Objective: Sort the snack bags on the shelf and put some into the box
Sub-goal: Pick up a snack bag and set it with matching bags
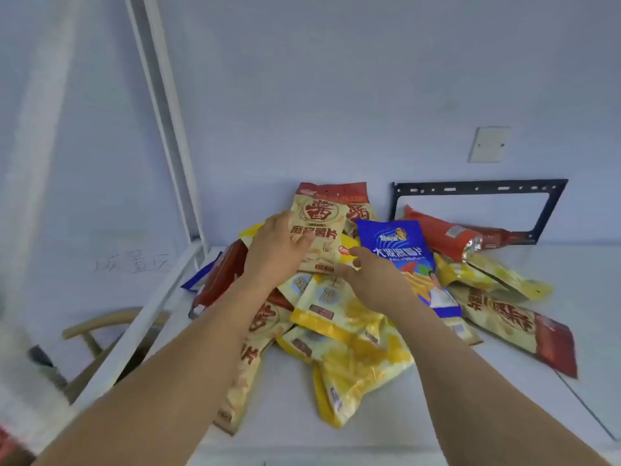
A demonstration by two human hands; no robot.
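**My 2 hands in the snack pile**

I am reaching with both arms into a big heap of snack bags on the white shelf [369, 415].

My left hand [272, 253] lies on a cream and red bag [319, 223] that stands up at the back of the heap, leaning on the wall. My fingers are spread out and press flat on the front of this bag. They are not curled around it, so my left hand is loose and not grabbing.

My right hand [376, 280] is just beside it, lower and to the right. It sits at the left edge of a blue bag [400, 250] that stands tilted in the middle of the heap. My thumb and fingers bend toward a yellow bag corner [349, 252] between the 2 bags, but I cannot tell if they are pinching it.

Under my right wrist lie yellow bags [349, 351], piled on top of each other, closest to me. Under my left arm there is another cream and red bag [248, 358], lying flat. To the right of the blue bag a red bag [440, 235] rests against a black metal frame [480, 190] on the wall. Far right, 1 more cream and red bag [517, 321] lies flat on the shelf.

A white switch plate [489, 144] is on the wall above. A wooden chair [100, 324] shows down on the left, past the shelf rail
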